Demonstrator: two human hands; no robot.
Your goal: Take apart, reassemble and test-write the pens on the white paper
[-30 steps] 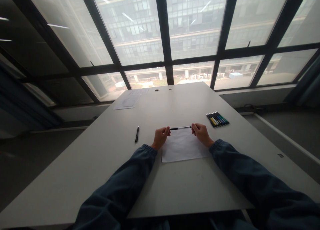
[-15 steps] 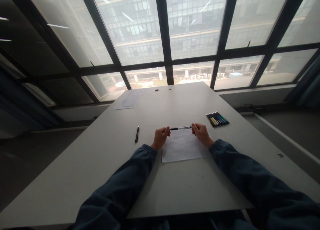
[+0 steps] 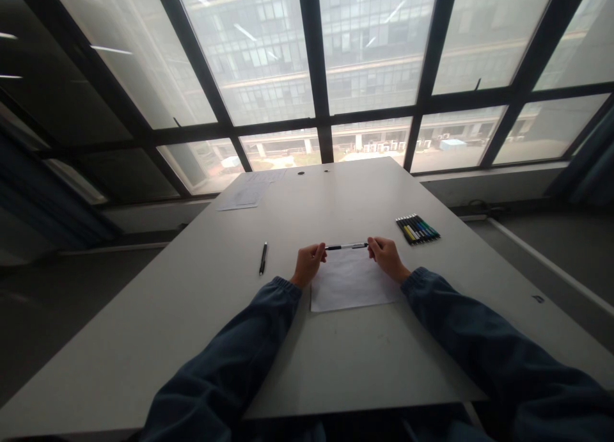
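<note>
Between my two hands a black-and-clear pen [image 3: 347, 246] lies level, held by its ends. My left hand [image 3: 309, 263] pinches its left end, and my right hand [image 3: 385, 256] pinches the right end. Under and just in front of the pen is a white sheet of paper [image 3: 355, 285], partly covered by both hands. To the left of my left hand, a second, dark pen [image 3: 263, 258] rests on the white table [image 3: 201, 339]. Beyond my right hand, a row of several pens with coloured parts [image 3: 417, 229] lies side by side.
Printed sheets [image 3: 242, 196] lie at the table's far left edge. A small dark round spot [image 3: 301, 173] marks the far end. On the right edge is a small dark mark [image 3: 538, 299]. Large windows [image 3: 369, 52] rise behind the table.
</note>
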